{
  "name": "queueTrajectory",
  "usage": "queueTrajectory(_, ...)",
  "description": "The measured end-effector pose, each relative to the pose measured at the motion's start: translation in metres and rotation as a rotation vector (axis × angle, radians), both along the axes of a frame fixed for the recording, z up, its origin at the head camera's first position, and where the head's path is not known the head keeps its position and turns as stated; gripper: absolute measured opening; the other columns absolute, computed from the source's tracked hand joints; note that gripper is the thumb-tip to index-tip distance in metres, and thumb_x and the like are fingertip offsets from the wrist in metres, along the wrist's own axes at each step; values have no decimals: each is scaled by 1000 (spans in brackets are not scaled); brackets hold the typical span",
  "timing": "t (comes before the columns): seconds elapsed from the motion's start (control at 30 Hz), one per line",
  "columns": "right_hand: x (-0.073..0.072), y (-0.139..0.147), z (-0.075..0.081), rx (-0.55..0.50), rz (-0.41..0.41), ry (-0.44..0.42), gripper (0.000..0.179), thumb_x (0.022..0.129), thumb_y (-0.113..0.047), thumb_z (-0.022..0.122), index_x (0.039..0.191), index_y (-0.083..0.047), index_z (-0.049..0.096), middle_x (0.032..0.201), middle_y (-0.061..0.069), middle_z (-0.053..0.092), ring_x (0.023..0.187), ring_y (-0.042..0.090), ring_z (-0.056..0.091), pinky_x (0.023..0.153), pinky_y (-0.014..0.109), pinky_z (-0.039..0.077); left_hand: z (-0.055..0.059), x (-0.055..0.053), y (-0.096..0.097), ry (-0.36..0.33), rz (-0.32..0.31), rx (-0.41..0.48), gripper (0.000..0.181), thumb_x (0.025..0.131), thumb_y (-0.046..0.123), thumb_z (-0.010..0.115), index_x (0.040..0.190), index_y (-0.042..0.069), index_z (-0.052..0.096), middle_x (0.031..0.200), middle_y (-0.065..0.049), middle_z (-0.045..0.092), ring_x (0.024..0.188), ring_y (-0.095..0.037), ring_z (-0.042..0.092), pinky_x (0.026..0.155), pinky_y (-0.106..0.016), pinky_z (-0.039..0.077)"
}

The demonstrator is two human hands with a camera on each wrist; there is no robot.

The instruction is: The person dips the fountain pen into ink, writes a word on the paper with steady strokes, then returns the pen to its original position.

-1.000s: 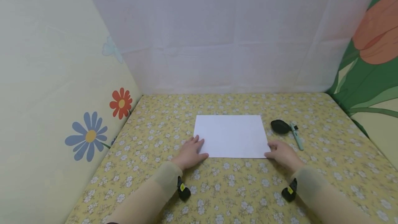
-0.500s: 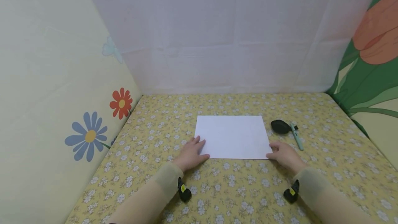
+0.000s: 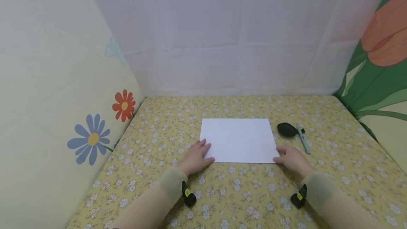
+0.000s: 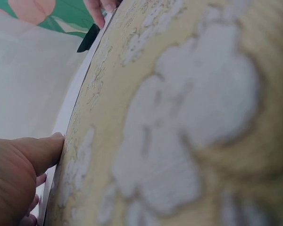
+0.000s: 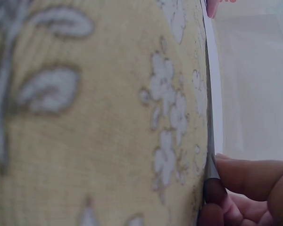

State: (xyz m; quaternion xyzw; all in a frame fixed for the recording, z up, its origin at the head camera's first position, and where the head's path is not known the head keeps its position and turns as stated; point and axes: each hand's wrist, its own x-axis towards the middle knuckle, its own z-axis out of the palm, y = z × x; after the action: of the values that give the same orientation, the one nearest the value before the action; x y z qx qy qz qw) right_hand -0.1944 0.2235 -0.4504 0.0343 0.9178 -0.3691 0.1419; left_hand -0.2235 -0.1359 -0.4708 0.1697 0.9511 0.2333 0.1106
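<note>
A blank white sheet of paper (image 3: 238, 140) lies on the flowered tablecloth in the head view. My left hand (image 3: 196, 156) rests on its near left corner, fingers spread and fairly straight, thumb along the front edge. At the near right corner, my right hand (image 3: 293, 159) pinches the paper. The right wrist view has the thumb (image 5: 250, 176) over the sheet and fingertips beneath it, the corner slightly raised. In the left wrist view, the left thumb (image 4: 45, 150) touches the paper's edge; its other fingers are mostly hidden.
Just right of the sheet lie a black rounded object (image 3: 287, 129) and a pale green pen (image 3: 303, 140), close together. Yellow flowered cloth (image 3: 241, 193) covers the table. A white sheet backdrop (image 3: 203, 38) hangs behind, with flower-printed panels at both sides.
The paper has shifted slightly to the right and towards me, both hands moving along with it. The pen and black object stay where they were.
</note>
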Motion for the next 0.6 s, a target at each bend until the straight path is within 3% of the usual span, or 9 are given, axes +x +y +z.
queueTrajectory(0.43,0,0,-1,-8,-5,12,60,91,-21,66,137,11,44,135,35,44,122,50,43,97,58,41,1,2,0,12,-70,-42,62,98,46,50,151,17,34,159,-7,17,146,-32,9,116,-52,5)
queueTrajectory(0.6,0,0,-1,43,19,30,60,91,-22,66,136,11,45,135,35,45,121,51,44,97,59,40,1,3,1,16,-83,-57,61,100,47,45,152,18,30,160,-7,14,146,-31,6,116,-53,3)
